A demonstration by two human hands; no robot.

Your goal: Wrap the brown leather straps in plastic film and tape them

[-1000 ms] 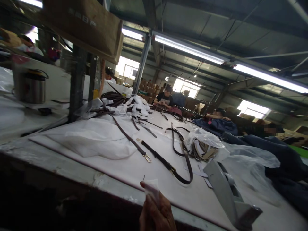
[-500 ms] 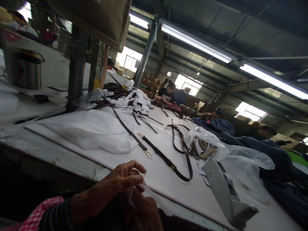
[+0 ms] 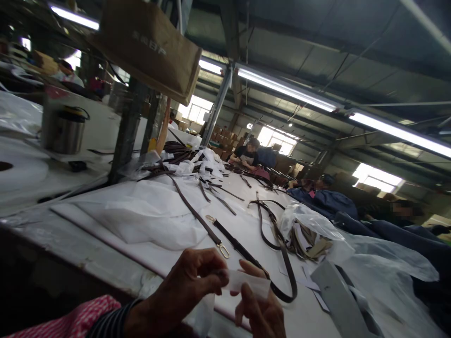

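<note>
My left hand point(image 3: 186, 284) is closed, thumb and fingertips pinching one end of a small translucent white strip point(image 3: 251, 283). The strip's other end is between the thumb and fingers of my right hand point(image 3: 260, 310), low at the table's front edge. I cannot tell whether it is paper or plastic. Just beyond my hands lies a dark brown leather strap point(image 3: 232, 240) with a gold clasp point(image 3: 211, 219), its far part looped on the white tabletop. Beside it a second brown strap point(image 3: 192, 207) ends in a gold clasp point(image 3: 223, 250) close to my fingers.
A grey tape dispenser point(image 3: 340, 295) stands on the right, near a clear bag point(image 3: 312, 225) of beige pieces. White sheeting point(image 3: 141, 216) covers the table's left part, with piled straps point(image 3: 179, 152) behind. A brown bag point(image 3: 151, 47) hangs overhead. Co-workers point(image 3: 248, 155) sit further back.
My hands have risen and moved right, and the white strip now shows stretched between them. The view has shifted, so the table's things appear lower and further right.
</note>
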